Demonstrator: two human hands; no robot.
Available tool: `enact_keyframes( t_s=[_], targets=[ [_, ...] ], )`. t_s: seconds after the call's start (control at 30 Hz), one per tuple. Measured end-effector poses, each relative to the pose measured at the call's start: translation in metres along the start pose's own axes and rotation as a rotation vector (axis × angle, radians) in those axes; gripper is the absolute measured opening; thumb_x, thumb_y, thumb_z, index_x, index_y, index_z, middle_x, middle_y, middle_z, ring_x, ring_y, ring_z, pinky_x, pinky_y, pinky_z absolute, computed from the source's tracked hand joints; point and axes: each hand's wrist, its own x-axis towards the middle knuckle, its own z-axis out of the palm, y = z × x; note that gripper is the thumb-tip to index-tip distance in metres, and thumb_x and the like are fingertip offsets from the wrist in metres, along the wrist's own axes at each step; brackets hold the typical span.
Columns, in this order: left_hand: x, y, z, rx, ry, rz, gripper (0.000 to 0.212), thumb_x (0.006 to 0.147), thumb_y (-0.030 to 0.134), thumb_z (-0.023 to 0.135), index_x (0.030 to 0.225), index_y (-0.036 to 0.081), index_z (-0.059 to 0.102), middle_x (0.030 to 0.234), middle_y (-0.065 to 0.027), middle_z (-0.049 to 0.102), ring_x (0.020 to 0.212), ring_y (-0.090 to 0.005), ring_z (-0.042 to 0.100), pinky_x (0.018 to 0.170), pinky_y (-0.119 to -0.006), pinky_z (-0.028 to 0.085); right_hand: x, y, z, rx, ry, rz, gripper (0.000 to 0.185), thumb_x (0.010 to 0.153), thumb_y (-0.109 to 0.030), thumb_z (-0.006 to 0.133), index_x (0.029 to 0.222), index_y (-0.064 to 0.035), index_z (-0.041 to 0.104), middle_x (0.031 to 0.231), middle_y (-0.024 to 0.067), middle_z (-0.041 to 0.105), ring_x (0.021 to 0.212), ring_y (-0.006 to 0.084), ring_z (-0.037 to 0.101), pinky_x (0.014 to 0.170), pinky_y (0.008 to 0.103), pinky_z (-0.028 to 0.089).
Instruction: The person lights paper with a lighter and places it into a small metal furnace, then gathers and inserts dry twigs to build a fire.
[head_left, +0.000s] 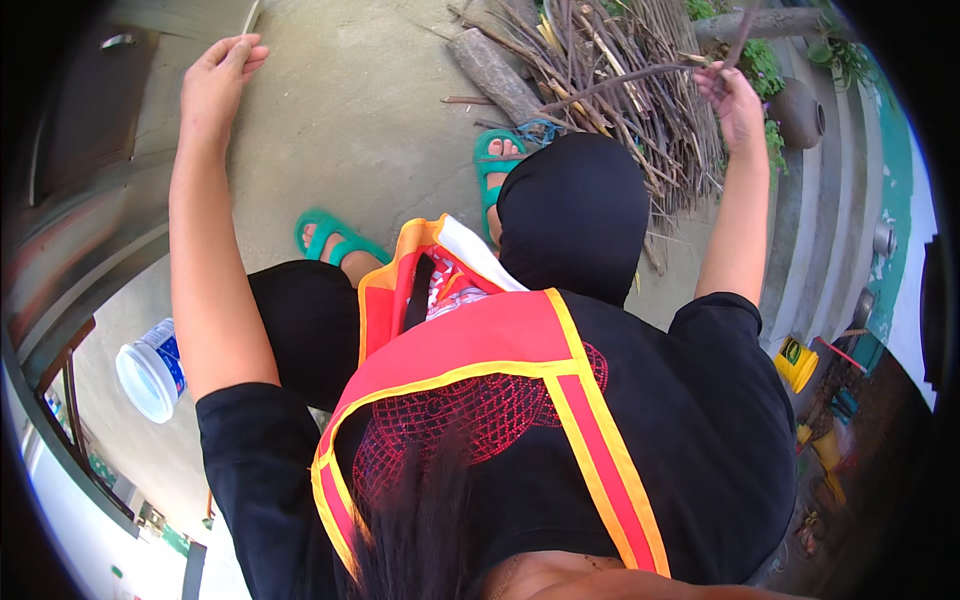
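At the upper right, my right hand (729, 101) grips a thin brown stick (637, 75). The stick bends sharply near my fingers, with pale wood showing at the bend; one part runs left over the firewood pile, the other points up. A heap of dry sticks and twigs (622, 67) lies on the concrete just left of that hand. My left hand (221, 71) is raised at the upper left, thumb pressed against curled fingers. A narrow pale strip (253, 15) rises beyond its fingertips; whether the hand holds it is unclear.
A thick log (495, 75) lies beside the sticks, near my green sandal (487, 169). Concrete steps (817, 217) and a clay pot (796, 112) stand at right. A yellow bucket (796, 364) is lower right. At left are a dark metal panel (97, 105) and a white plastic bucket (150, 375).
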Motion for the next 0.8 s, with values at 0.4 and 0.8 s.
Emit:
enact_keyframes(
  t_s=[0.4, 0.8],
  targets=[
    [-0.001, -0.006, 0.009, 0.084, -0.04, -0.004, 0.024, 0.099, 0.022, 0.056, 0.112, 0.005, 0.067, 0.095, -0.0015, 0.07, 0.089, -0.0083, 0.063, 0.081, -0.023, 0.047, -0.064, 0.166, -0.043, -1.042, 0.437, 0.005, 0.035, 0.087, -0.019, 0.067, 0.113, -0.0004, 0.055, 0.1, 0.0179, 0.065, 0.093, 0.0337, 0.065, 0.083, 0.0439, 0.05],
    [-0.01, -0.012, 0.007, 0.2, -0.04, -0.005, 0.025, 0.097, 0.021, 0.056, 0.111, 0.003, 0.068, 0.093, -0.0033, 0.071, 0.087, -0.0096, 0.064, 0.079, -0.024, 0.048, -0.077, 0.193, 0.113, -1.672, -0.023, -0.499, 0.1, 0.068, -0.034, 0.083, 0.148, -0.0103, 0.029, 0.144, 0.0151, 0.042, 0.134, 0.0307, 0.039, 0.112, 0.0541, 0.025]
  ],
)
